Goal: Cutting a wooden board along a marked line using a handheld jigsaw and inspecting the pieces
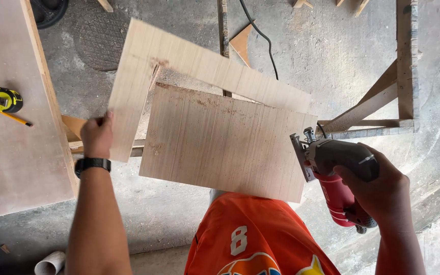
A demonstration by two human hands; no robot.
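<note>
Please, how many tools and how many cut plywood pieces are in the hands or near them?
Plywood pieces: 2, L-shaped piece in left hand, rectangular piece
Power saw: 1, in right hand
Tape measure: 1
Pencil: 1
Total: 5

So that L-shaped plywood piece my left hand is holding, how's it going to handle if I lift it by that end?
The L-shaped plywood piece looks thin and flat, so probably light and fairly stiff, with some flex along its long arm. Gripped by the left hand at one end, it will likely swing or twist. Sawdust on the surface may make it a bit slippery.
</note>
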